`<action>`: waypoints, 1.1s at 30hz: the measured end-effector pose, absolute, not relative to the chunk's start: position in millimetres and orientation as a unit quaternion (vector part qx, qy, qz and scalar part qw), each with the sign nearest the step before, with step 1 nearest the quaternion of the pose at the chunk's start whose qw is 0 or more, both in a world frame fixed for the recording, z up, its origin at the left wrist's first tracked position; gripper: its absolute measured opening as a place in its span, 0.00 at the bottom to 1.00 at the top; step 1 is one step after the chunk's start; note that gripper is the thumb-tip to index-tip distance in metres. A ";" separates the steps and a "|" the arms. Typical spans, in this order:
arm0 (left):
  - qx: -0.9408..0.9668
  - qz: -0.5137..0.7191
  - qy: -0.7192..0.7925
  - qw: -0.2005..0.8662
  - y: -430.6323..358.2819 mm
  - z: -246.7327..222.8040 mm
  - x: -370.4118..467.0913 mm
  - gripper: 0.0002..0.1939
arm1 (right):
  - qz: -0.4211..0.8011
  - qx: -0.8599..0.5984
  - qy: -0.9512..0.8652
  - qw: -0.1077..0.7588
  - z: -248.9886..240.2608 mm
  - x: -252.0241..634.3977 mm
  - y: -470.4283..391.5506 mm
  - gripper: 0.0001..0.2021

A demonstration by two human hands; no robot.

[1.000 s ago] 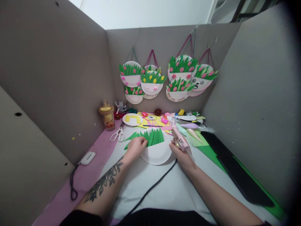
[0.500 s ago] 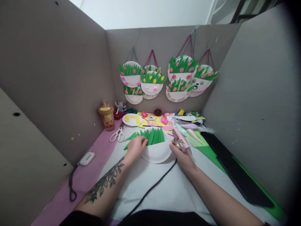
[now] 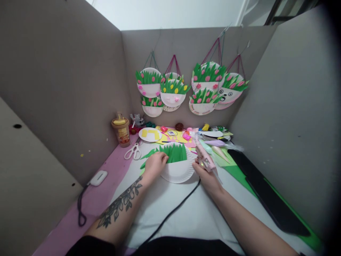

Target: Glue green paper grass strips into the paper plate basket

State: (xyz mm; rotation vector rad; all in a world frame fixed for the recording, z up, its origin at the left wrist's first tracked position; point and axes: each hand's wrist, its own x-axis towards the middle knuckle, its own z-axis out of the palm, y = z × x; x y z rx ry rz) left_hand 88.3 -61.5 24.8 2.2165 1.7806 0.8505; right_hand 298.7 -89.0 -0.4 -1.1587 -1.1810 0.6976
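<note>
— Where does the paper plate (image 3: 179, 171) sit against the two hands?

— Between them, flat on the white table (image 3: 186, 213). The left hand (image 3: 155, 164) rests on its left edge, fingers curled together and pressing down on the green paper grass (image 3: 174, 153) where the strip meets the plate. The right hand (image 3: 204, 173) is just off the plate's right rim, closed around the pink glue gun (image 3: 205, 158).

— Which way does the grass strip run?

— Its long axis goes left to right across the upper part of the plate, blades pointing away from the person. So from the left fingers the free length of the strip runs off to the right, toward the gun.

— And the gun itself?

— It slants up and away from the right hand, nozzle toward the far clutter, body just beside the plate's right edge. Its black cord (image 3: 170, 213) trails back toward the person. I can't quite tell whether the nozzle touches anything; it is small and blurred there.

— Which hand is nearer the grass?

— The left, plainly: it is already on it. The right is close, with only the rim between.

— Anything else close by?

— White scissors (image 3: 133, 152) to the left, near a cup with a yellow lid (image 3: 121, 131), and finished plates hanging (image 3: 173, 92) on the back wall.
</note>
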 end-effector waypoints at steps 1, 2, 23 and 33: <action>0.740 0.292 0.600 0.083 -61.5 24.0 87.9 0.11 | 0.303 -0.505 -0.513 0.624 -1.4 299.0 -88.6 0.20; 0.736 0.300 0.602 0.079 -61.8 23.3 87.4 0.10 | 0.303 -0.508 -0.510 0.625 -2.8 299.6 -87.9 0.20; 0.606 0.404 0.443 0.522 -49.4 8.8 67.4 0.17 | 0.424 -0.500 -0.321 0.684 -28.1 314.1 -56.4 0.18; 0.682 0.277 0.667 0.115 -32.7 19.1 21.2 0.15 | 0.369 -0.539 -0.361 0.666 -27.5 325.7 -51.2 0.16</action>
